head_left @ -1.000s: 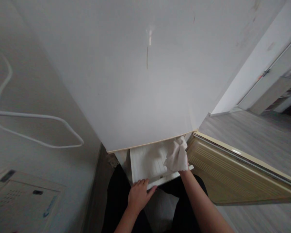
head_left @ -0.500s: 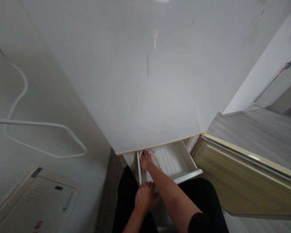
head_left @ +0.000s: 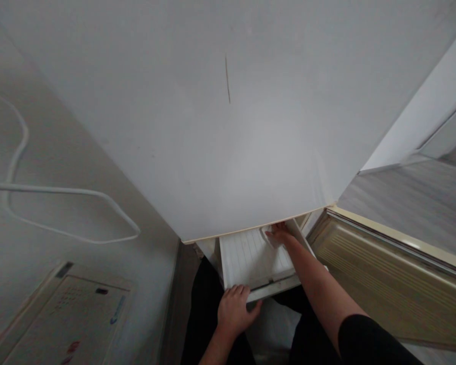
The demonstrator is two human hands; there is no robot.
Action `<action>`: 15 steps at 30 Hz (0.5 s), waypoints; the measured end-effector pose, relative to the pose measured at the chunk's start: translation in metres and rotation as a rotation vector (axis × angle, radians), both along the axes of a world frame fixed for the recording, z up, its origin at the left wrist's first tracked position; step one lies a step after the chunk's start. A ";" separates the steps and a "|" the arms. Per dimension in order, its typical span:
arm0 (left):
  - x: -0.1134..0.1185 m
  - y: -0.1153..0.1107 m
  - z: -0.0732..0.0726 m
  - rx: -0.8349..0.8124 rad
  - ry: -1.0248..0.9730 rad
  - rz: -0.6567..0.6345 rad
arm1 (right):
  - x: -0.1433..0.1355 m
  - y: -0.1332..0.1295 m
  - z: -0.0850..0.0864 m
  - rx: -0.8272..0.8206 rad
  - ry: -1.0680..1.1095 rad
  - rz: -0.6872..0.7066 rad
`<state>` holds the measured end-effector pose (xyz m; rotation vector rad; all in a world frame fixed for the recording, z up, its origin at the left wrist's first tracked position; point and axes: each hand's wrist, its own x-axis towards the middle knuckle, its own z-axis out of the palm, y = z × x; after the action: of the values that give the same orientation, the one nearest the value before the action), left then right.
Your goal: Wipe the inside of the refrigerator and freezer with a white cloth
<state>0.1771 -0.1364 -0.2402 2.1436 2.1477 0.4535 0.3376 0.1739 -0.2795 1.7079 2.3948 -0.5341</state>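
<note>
A white pull-out drawer (head_left: 247, 263) with a ribbed bottom sticks out from under the large white door panel (head_left: 228, 152). My left hand (head_left: 233, 309) grips its front rim at the left corner, fingers over the edge and thumb on the outer side. Deep in the drawer, near the back right corner, my right hand (head_left: 280, 234) presses a white cloth (head_left: 266, 234) against the bottom. Part of that hand's fingers is hidden under the panel's lower edge.
An open lower door (head_left: 387, 274) with a yellowish ribbed inside stands to the right. A white cable (head_left: 79, 191) hangs along the left wall, above a pale box with printed marks (head_left: 76, 319). Grey wood-look floor (head_left: 410, 187) lies beyond the door.
My right hand has moved with the cloth from the drawer's left side to its back right. My left hand stays at the front left corner, its fingers now over the rim.
</note>
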 end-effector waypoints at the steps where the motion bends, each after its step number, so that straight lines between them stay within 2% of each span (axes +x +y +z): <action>1: 0.000 0.000 0.000 0.006 0.002 0.002 | -0.002 -0.002 0.000 -0.015 -0.020 -0.004; 5: 0.002 0.000 -0.001 0.028 -0.006 0.028 | -0.037 -0.023 0.001 -0.063 -0.093 0.045; 12: 0.002 0.001 -0.004 0.017 0.018 0.047 | -0.135 -0.087 0.002 -0.137 0.104 0.478; 15: 0.001 0.000 -0.004 0.001 0.027 0.035 | -0.157 -0.099 -0.001 -0.142 0.155 0.519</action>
<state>0.1778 -0.1364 -0.2440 2.1285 2.2028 0.4311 0.1811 0.0747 -0.2809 0.9585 2.6844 -0.7439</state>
